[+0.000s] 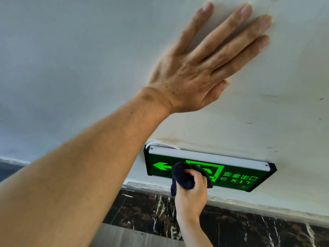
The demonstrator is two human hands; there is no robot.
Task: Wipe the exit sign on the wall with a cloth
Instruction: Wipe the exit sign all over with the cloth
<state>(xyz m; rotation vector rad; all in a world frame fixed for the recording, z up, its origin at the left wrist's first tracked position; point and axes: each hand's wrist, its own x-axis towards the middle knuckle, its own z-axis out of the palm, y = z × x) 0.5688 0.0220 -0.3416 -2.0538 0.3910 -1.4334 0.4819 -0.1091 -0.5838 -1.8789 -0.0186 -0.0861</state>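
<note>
A green lit exit sign with a white arrow, a running-figure symbol and the word EXIT hangs low on the white wall, framed in black with a silver top bar. My right hand grips a bunched dark cloth and presses it against the middle-left of the sign face, covering part of the symbol. My left hand lies flat on the wall above the sign, fingers spread, holding nothing.
A dark marble skirting band with white veins runs along the wall's foot below the sign. A thin white cable loops out behind the sign's top left corner. Grey floor shows beneath.
</note>
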